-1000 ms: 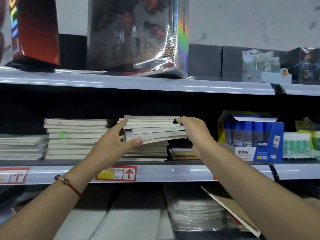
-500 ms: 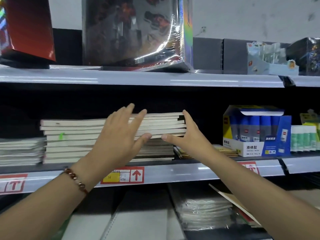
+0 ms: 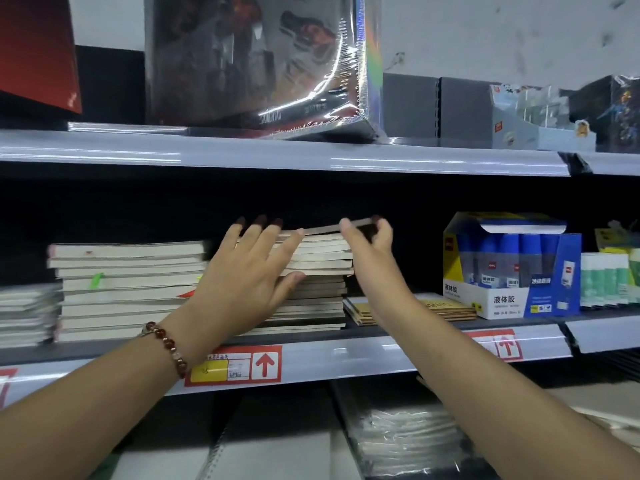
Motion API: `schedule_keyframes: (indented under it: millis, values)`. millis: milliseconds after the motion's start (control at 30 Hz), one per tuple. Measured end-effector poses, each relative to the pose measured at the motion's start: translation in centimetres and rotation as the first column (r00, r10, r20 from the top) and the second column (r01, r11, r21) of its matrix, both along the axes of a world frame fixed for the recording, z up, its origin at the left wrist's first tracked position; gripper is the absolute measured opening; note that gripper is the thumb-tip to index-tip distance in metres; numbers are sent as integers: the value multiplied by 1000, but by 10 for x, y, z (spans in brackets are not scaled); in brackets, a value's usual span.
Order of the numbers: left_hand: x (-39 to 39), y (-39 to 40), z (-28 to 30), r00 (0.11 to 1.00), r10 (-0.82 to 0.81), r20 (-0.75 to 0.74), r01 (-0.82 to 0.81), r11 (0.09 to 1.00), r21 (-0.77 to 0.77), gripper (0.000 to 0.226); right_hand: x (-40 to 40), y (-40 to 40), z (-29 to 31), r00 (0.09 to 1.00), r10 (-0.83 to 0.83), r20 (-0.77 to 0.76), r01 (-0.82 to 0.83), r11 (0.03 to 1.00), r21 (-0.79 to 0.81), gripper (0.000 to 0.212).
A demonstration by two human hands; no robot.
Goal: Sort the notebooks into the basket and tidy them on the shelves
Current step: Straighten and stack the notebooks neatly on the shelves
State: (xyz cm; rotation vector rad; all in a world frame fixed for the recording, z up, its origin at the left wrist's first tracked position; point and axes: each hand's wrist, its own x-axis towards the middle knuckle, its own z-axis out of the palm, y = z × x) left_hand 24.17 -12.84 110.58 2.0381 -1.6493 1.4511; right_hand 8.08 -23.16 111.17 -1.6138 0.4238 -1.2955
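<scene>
Both hands have climbed to the top of the middle notebook stack since half a second ago.

Left hand [image 3: 249, 282] lies flat with straight fingers [image 3: 258, 233] spread against the front of the middle notebook stack [image 3: 311, 271], thumb pressed under its upper bundle; the right hand [image 3: 369, 244] pinches the top notebook [image 3: 325, 230] at its right end, lifting it slightly. This stack sits mid-shelf near the front edge of the shelf [image 3: 381, 351], beside a taller left stack [image 3: 128, 289]. A blue box [image 3: 512, 268] toward the shelf's right end reads "液体胶". A red-framed price tag [image 3: 235, 365] on the front edge carries an upward arrow; its small writing is unreadable.
</scene>
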Motion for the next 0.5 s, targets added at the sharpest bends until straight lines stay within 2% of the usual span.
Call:
schedule_keyframes:
  millis: [100, 200, 267, 333, 433, 500]
  values:
    - [-5, -2, -1, 1000, -7, 5, 8, 1000, -29, 66, 7, -11, 14, 986, -101, 132, 99, 995, 18, 66]
    - [-5, -3, -3, 1000, -16, 9, 17, 997, -69, 66, 6, -24, 21, 957, -171, 232, 139, 979, 149, 44]
    - [-5, -5, -5, 1000, -4, 5, 4, 996, -86, 67, 8, -27, 18, 979, -165, 121, 150, 981, 124, 26]
    - [-7, -11, -4, 999, 31, -24, -33, 996, -87, 70, 14, -26, 13, 985, -170, 28, 169, 985, 42, 25]
    - [-8, -19, -2, 993, 85, -81, -94, 990, -108, 75, 16, -19, 10, 995, -102, 17, 102, 995, 1, 24]
    - [-6, -22, -3, 993, 68, -95, -80, 988, -130, 74, 15, -20, 11, 998, -50, 38, 48, 998, 42, 20]
